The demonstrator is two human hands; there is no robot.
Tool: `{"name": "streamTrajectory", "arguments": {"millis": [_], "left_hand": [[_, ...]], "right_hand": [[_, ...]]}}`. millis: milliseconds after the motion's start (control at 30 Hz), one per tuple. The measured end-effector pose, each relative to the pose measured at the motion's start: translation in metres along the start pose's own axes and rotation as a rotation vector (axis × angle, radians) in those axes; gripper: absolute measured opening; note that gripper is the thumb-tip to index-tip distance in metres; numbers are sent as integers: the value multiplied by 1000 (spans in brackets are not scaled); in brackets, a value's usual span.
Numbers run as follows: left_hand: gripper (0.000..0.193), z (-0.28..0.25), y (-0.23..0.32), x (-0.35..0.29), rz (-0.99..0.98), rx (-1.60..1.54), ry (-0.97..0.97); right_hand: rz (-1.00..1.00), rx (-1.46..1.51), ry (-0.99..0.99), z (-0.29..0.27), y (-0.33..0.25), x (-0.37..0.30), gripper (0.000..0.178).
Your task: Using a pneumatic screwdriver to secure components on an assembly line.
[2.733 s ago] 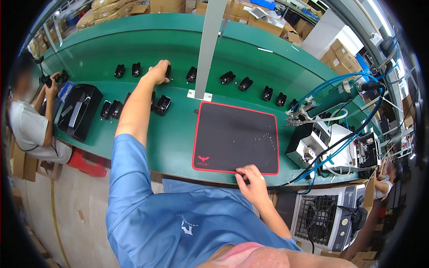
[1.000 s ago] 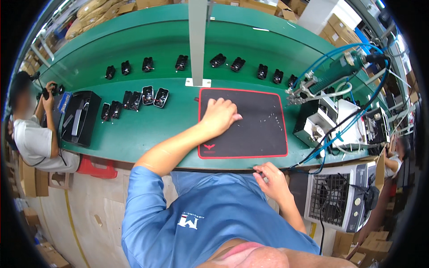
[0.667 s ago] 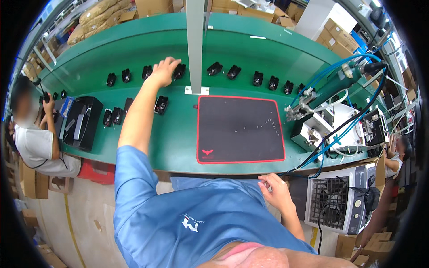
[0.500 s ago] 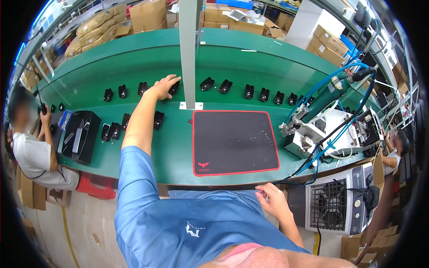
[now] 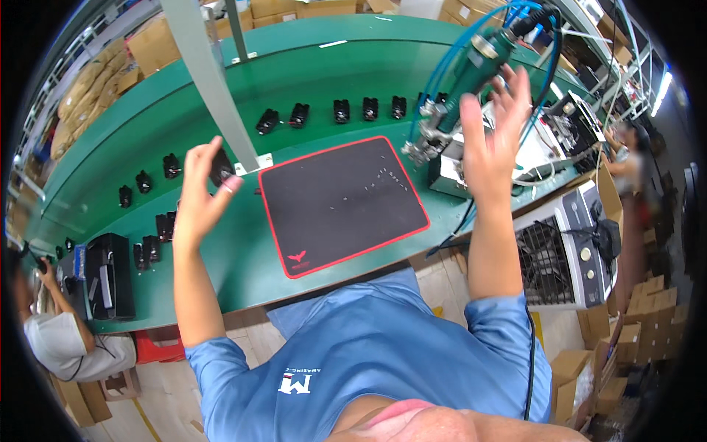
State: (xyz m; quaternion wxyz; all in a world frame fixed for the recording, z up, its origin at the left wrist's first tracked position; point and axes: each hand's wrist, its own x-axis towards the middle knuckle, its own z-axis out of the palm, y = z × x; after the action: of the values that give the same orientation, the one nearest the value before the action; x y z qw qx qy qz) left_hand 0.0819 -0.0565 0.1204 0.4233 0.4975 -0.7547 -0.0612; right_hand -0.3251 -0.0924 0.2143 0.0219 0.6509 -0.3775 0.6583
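Between the thumb and fingers of my left hand (image 5: 197, 193) is a small black plastic part (image 5: 221, 169), held above the green bench near the foot of a grey post. My right hand (image 5: 495, 144) is raised, palm up, with its fingers apart and nothing in it. It is in front of a green cylindrical tool (image 5: 471, 72) with a metal clamp at its lower end. A black mat (image 5: 342, 210) with a red border lies on the bench between my hands, with small pale bits scattered on it.
More black parts (image 5: 341, 111) stand in a row along the bench's back, with several (image 5: 151, 249) at the left. The grey post (image 5: 213, 88) rises behind the mat. Blue hoses, a white machine (image 5: 541, 147) and a fan unit (image 5: 563, 254) occupy the right. Co-workers sit at both sides.
My left hand has drawn back from the rear row with a black part. My right hand has risen from my lap to the green tool. The view has turned to the right.
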Motion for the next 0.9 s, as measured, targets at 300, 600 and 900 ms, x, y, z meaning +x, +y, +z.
{"name": "streamTrajectory", "arguments": {"millis": [300, 600, 900], "left_hand": [[86, 180, 81, -36, 24, -350, -412], [80, 184, 80, -47, 2, -253, -341], [82, 191, 79, -53, 0, -246, -317]], "right_hand": [[418, 660, -229, 42, 19, 15, 68], [486, 711, -318, 38, -35, -45, 110], [548, 684, -281, 44, -29, -55, 108]]}}
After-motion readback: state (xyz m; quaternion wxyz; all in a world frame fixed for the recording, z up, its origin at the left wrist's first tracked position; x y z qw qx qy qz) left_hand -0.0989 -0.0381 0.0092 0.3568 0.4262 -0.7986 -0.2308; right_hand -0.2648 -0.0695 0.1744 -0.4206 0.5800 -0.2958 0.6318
